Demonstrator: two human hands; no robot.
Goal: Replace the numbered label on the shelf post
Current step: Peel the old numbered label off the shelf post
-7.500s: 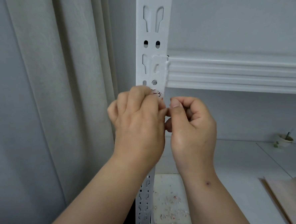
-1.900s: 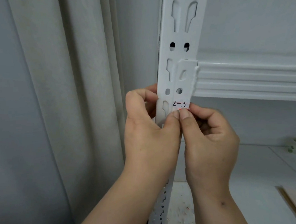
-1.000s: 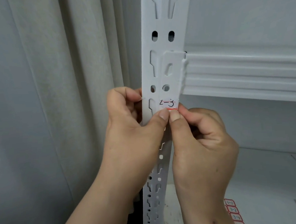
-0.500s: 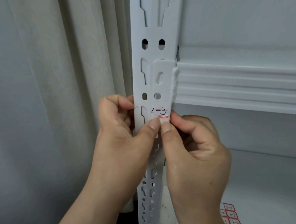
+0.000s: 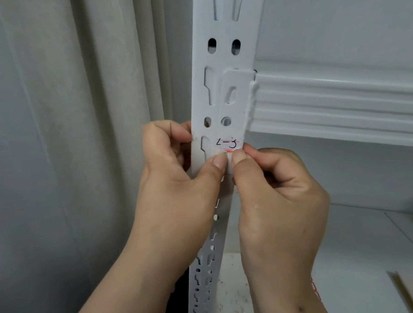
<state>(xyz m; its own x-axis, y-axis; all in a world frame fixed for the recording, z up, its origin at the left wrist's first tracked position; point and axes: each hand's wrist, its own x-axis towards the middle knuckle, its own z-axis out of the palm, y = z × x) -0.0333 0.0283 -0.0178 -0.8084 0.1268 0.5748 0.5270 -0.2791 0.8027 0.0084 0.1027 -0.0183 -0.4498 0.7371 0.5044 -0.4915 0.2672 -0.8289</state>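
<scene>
Both forearms come up from the bottom edge, hands meeting at the shelf post. Left hand: fingers curled round the post's left edge, thumb laid across the front face, its tip just under the label. Right hand: fingers folded in toward the palm, thumb tip pressed at the label's lower edge, right beside the left thumb tip, the two nearly touching. Whether the right index pinches the label edge from behind, can't tell; it's hidden by the thumb.

Label sits on the post's front face directly above both thumb tips, just below the two round holes and the shelf beam's bracket. White label, black handwritten characters that look upside down, red marks along its bottom edge by the thumbs. Lower edge seems slightly lifted, but the view is blurry there.

Below the hands the post runs down with rows of slots. Right of the right wrist, a bit of red-outlined sticker sheet peeks out on the lower shelf; a wooden piece lies further right on it.

Right of the fingers, the ribbed white shelf beam runs off from the post. Left of the fingers, a pale curtain hangs behind. Grey wall furthest back.
</scene>
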